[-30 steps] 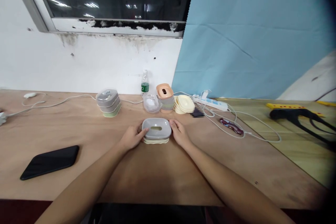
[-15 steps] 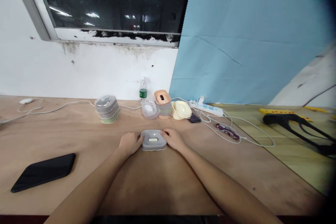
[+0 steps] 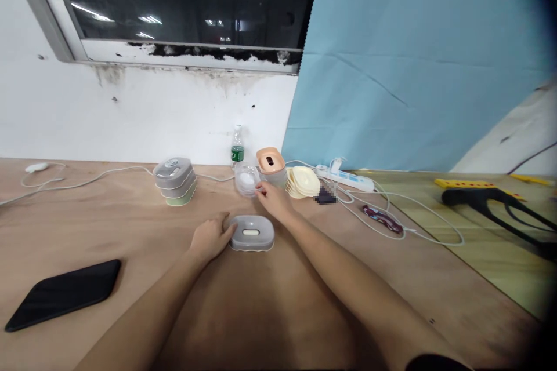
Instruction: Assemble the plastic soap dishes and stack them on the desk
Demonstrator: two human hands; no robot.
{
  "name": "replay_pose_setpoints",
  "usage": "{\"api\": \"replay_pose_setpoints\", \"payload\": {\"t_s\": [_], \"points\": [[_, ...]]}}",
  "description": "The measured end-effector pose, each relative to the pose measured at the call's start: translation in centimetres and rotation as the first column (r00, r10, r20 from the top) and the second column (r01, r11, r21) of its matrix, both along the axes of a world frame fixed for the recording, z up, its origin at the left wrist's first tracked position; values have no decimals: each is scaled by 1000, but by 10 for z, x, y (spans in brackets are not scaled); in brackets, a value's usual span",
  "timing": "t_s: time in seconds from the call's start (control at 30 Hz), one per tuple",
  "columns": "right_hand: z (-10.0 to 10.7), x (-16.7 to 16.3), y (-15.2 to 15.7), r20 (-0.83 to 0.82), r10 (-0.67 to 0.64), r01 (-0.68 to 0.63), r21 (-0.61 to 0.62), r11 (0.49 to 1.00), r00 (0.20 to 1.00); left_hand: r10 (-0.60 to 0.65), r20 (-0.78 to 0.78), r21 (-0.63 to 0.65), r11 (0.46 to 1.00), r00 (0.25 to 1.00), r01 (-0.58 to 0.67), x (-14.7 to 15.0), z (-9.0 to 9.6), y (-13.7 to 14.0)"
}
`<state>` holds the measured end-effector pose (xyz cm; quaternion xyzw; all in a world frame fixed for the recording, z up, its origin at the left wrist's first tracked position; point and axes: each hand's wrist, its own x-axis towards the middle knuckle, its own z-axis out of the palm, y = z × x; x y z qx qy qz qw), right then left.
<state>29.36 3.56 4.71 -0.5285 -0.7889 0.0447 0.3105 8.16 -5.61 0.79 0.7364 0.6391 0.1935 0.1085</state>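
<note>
On the table (image 3: pixel 261 319), nearest: one black phone (image 3: pixel 65 295), flat. Next, one grey dish (image 3: pixel 251 241), centre; left hand (image 3: pixel 212 237) loosely spread, thumb at its left edge. Farther, right hand (image 3: pixel 273 200), fingertips at clear pieces (image 3: pixel 246 179); whether pinching, I cannot tell. Close beside, an orange box (image 3: pixel 270 169), stacked, likely to topple if a piece snags it. Behind, one bottle (image 3: pixel 237 154).
</note>
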Motion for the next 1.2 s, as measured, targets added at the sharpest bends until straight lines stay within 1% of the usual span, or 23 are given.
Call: {"api": "replay_pose_setpoints", "payload": {"t_s": [0.07, 0.13, 0.2, 0.27, 0.3, 0.37, 0.43, 0.5, 0.57, 0.63, 0.7, 0.83, 0.9, 0.97, 1.03, 1.2], "points": [[-1, 0, -4, -75, -13, 15, 26, 1000, 997, 4, 32, -12, 1000, 999, -3, -1, 1, 0], [-3, 4, -15, -156, -3, 12, 59, 998, 988, 21, 101, -4, 1000, 995, -21, -2, 2, 1], [-8, 11, -33, -228, 38, -18, 91, 996, 973, 30, 195, 58, 997, 980, -42, -4, 3, 1], [-16, 20, -53, -282, 97, -70, 106, 992, 955, -6, 279, 159, 986, 960, -40, -6, 6, 1], [-20, 24, -62, -299, 133, -107, 102, 989, 945, -45, 304, 211, 977, 952, -21, -7, 8, 0], [-28, 31, -77, -331, 183, -167, 75, 983, 926, -150, 305, 292, 955, 941, 57, -7, 11, -2], [-33, 35, -86, -387, 177, -175, 41, 984, 905, -235, 269, 317, 937, 934, 144, -5, 14, -5], [-35, 35, -88, -460, 129, -148, -5, 989, 878, -243, 256, 302, 939, 936, 162, -3, 16, -9], [-35, 33, -85, -506, 84, -136, -66, 988, 858, -199, 274, 276, 954, 941, 122, -1, 17, -11], [-35, 30, -80, -498, 51, -128, -120, 985, 866, -162, 273, 257, 962, 948, 90, 1, 16, -11], [-36, 29, -75, -449, 18, -100, -161, 982, 893, -130, 255, 226, 971, 958, 72, 3, 13, -8], [-39, 30, -70, -307, -24, -59, -256, 965, 951, -50, 288, 122, 992, 956, 16, 7, 6, 1], [-40, 31, -69, -227, -22, -46, -290, 956, 974, -48, 294, 66, 997, 954, 30, 9, 3, 6], [-39, 31, -68, -159, -27, -22, -300, 954, 987, -56, 278, 23, 998, 959, 51, 10, 3, 8], [-38, 30, -68, -121, -34, -3, -297, 955, 992, -56, 264, 6, 998, 963, 56, 10, 4, 9], [-34, 31, -68, -104, 6, -38, -310, 950, 995, -66, 253, 5, 998, 965, 67, 6, 8, 5]]}}
